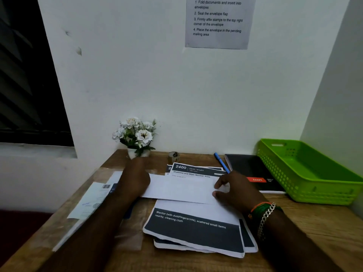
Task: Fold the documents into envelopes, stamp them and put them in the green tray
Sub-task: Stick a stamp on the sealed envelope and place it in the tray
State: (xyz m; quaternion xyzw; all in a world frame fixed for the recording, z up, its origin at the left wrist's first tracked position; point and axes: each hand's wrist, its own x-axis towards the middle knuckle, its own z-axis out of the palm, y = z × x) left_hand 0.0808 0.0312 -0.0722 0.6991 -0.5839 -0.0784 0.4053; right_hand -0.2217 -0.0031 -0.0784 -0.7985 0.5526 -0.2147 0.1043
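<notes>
Two bare forearms without sleeves, left hand [135,178] unadorned, right hand [238,190] with wrist wearing orange and green thread bands [261,208], silver curb-chain bracelet [265,217] beside them

The single head camera looks forward and down from close above the near edge of the wooden desk [314,222], facing the white wall [196,85] along its far edge.
</notes>
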